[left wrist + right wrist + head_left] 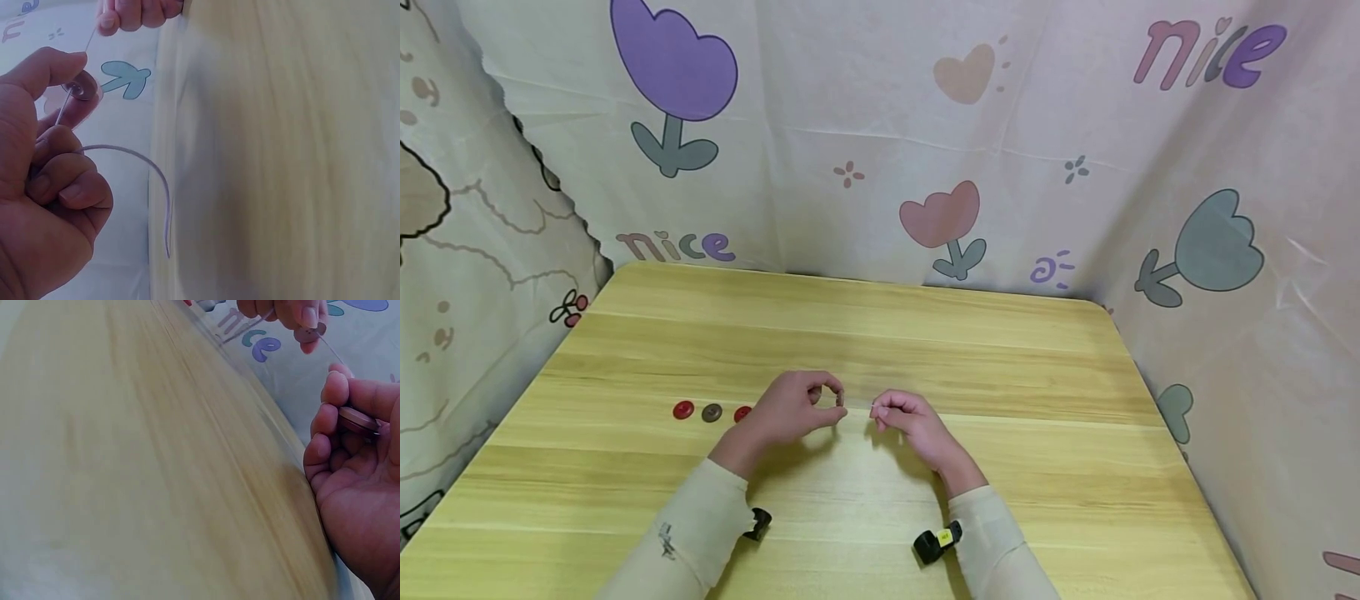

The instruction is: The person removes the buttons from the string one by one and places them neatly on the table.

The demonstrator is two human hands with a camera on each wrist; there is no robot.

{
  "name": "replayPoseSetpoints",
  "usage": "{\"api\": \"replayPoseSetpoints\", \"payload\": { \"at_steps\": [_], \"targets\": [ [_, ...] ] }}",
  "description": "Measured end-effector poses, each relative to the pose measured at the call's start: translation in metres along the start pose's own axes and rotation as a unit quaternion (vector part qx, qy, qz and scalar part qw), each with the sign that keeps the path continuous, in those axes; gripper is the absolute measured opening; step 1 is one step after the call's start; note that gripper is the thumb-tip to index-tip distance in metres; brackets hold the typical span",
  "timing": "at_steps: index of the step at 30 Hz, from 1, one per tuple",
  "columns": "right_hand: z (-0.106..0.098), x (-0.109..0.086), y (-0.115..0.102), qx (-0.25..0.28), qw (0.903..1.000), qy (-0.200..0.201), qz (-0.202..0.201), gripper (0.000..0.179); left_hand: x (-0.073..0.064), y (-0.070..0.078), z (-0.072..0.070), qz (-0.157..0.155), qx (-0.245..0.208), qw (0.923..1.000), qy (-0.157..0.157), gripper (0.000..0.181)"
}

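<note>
My left hand [790,408] pinches a brown button [82,86] between thumb and forefinger, above the table. A thin pale cord [156,172] passes by or through this button; the fingers hide exactly where. Its loose tail curves down from the curled lower fingers of that hand. To the right, my right hand [917,423] pinches the other stretch of the cord at its fingertips, and the cord spans the gap between the hands. Tucked within the right hand's curled fingers is a dark reddish button [358,420]; whether it is one or a stack I cannot tell.
On the wooden table [1037,367], left of the left hand, lie in a row a red button [683,409], a grey-brown button [712,412] and another red button [742,413] partly covered by the wrist. A patterned cloth [820,92] hangs behind the table.
</note>
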State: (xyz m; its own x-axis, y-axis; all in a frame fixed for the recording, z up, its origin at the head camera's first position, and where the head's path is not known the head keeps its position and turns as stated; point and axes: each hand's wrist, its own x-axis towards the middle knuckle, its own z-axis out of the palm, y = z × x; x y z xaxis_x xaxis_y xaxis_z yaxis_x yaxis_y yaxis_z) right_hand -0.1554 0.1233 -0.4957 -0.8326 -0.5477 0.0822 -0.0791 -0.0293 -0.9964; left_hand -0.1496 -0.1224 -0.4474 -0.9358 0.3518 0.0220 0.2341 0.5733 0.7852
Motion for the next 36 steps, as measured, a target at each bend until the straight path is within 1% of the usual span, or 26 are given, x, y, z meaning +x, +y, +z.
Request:
{"api": "replayPoseSetpoints", "payload": {
  "at_steps": [10, 16, 21, 23, 26, 31, 36],
  "targets": [
    [-0.001, 0.0, 0.001, -0.003, 1.0, 0.004, -0.004, 0.024, -0.006, -0.003, -0.016, -0.012, -0.011, 0.9997, 0.019, 0.02],
    [-0.002, -0.001, 0.001, 0.001, 1.0, 0.003, -0.001, 0.024, -0.012, -0.007, -0.025, -0.031, -0.025, 0.9987, 0.033, 0.023],
    [-0.002, -0.002, 0.002, 0.005, 1.0, 0.003, 0.002, 0.024, -0.017, -0.012, -0.033, -0.031, -0.011, 0.9987, 0.039, 0.023],
    [-0.002, -0.002, 0.002, 0.003, 1.0, 0.002, 0.002, 0.023, -0.019, -0.014, -0.036, -0.039, -0.01, 0.9984, 0.04, 0.023],
    [-0.001, -0.001, 0.001, 0.002, 1.0, -0.001, 0.004, 0.023, -0.024, -0.017, -0.042, -0.049, -0.006, 0.9979, 0.043, 0.024],
    [0.0, 0.0, 0.0, 0.0, 1.0, -0.004, 0.001, 0.023, -0.033, -0.023, -0.053, -0.052, 0.015, 0.997, 0.056, 0.025],
    [0.001, -0.001, 0.001, 0.005, 1.0, 0.0, 0.007, 0.022, -0.041, -0.029, -0.061, -0.055, 0.023, 0.9963, 0.062, 0.027]
  ]
}}
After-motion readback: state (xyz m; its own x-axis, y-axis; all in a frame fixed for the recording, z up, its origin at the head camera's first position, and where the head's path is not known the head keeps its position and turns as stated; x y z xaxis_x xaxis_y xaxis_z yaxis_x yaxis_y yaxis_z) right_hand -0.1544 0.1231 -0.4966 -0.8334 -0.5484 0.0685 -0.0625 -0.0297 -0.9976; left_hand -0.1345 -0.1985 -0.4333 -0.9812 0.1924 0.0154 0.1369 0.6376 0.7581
